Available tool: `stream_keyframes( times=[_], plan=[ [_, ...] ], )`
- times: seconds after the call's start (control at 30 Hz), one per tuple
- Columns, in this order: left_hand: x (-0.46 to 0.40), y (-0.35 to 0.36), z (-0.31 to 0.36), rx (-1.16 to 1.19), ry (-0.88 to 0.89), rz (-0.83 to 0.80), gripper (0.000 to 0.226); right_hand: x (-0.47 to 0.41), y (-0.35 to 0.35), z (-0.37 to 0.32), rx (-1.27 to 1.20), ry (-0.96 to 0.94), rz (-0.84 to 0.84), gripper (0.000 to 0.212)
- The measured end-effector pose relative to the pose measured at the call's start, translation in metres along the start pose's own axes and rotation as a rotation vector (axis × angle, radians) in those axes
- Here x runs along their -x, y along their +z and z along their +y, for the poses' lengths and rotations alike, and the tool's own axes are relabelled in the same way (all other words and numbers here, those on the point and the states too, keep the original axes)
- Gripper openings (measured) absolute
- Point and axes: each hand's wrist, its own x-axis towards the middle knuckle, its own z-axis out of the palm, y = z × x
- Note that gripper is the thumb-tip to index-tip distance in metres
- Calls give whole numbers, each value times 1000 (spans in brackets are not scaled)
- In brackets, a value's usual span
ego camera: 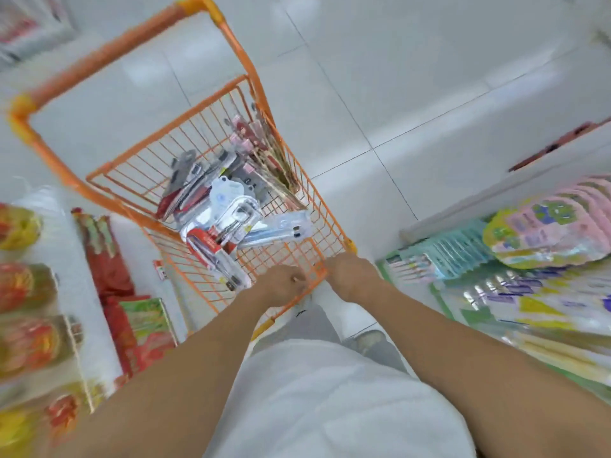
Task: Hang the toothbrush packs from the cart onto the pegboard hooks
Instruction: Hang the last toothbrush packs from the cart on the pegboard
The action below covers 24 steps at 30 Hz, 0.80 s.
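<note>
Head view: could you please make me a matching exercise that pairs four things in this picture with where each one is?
Things:
1. packs
2. left hand
3. right hand
4. handle

Places:
A. far end of the cart
B. near rim, towards the corner
C. inside the cart basket
D. near rim, beside the lowest pack

Pairs: 1-C, 2-D, 3-B, 4-A
</note>
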Motion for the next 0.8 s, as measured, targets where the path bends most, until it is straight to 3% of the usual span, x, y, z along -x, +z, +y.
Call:
stream_keyframes(
  times=[0.1, 0.23, 0.4, 0.6, 0.8],
  plan=[
    [3, 16, -11, 58, 20, -59, 27, 0, 17, 1, 139, 3, 48, 34],
    [4, 24, -9, 100, 18, -26, 29, 8, 24, 11, 120, -61, 81, 38],
    [13, 42, -4, 44, -20, -20, 28, 20, 39, 17, 159, -107, 68, 44],
    [37, 81, 6, -30, -98, 138, 38, 41, 69, 36, 191, -210, 147, 57],
    [64, 134, 12, -140, -108, 83, 44, 95, 112, 56, 136, -194, 108, 67]
  ],
)
